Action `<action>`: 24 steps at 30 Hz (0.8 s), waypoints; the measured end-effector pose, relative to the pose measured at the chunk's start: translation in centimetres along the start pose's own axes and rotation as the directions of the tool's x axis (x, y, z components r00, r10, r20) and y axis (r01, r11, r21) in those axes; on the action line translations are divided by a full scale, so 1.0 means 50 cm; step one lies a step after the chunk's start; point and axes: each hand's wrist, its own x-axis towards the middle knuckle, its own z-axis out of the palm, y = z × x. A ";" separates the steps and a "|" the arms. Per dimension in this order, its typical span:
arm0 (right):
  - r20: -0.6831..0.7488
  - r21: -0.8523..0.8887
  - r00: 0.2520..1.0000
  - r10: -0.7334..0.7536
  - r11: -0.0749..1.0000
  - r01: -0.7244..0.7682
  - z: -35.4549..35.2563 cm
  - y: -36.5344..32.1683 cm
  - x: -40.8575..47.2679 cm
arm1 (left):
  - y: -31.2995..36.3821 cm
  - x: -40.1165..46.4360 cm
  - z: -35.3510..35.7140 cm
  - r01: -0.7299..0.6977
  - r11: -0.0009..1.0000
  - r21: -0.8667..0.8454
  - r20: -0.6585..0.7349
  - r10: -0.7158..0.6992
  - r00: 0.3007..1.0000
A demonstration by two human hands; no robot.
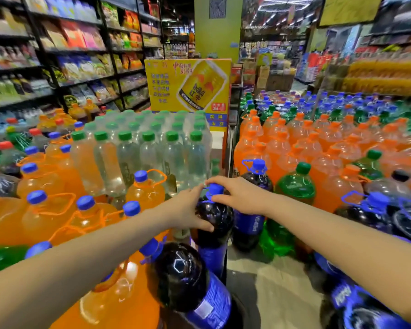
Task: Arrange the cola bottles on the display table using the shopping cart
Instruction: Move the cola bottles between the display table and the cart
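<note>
Nearest, a cola bottle (190,283) leans with its dark, glossy rounded shoulder catching the ceiling lights, a blue label wrapped round its body and a blue cap with a plastic carry loop. Beside it on the left stand orange soda bottles (57,214), translucent plastic with blue caps and thin orange handles. Just beyond, both hands meet on an upright held cola bottle (214,224) of the same smooth dark plastic. The left hand (188,210) wraps its shoulder, thumb across the front, a full grip on the bottle. The right hand (237,195) pinches the ribbed blue cap (215,189) between thumb and fingers, a narrow grip closed round it. This bottle stands at the right edge of the left-hand display, between the orange soda and the aisle floor (271,281). Across the gap stand another upright cola bottle (254,200) and a green soda bottle (294,198), crowding the right side. Behind the hands, shrink-wrapped clear water bottles (150,153) with green caps form a block. Farther right spreads a field of orange-capped bottles (318,143). A yellow sign (188,84) showing a can stands at the back, and snack shelves (69,51) line the left wall.
</note>
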 end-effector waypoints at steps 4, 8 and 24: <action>-0.033 -0.016 0.999 -0.009 1.000 0.008 0.001 0.001 -0.013 | -0.007 -0.010 0.008 0.037 0.985 -0.168 0.071 -0.025 0.997; -0.052 0.000 0.999 0.000 1.000 0.000 -0.009 0.007 -0.051 | 0.026 -0.014 0.024 -0.025 0.992 -0.126 0.061 0.033 0.998; -0.172 -0.079 0.955 0.242 0.963 -0.258 -0.121 0.141 -0.228 | 0.247 0.102 0.130 -0.232 0.929 -0.289 -0.034 0.233 0.972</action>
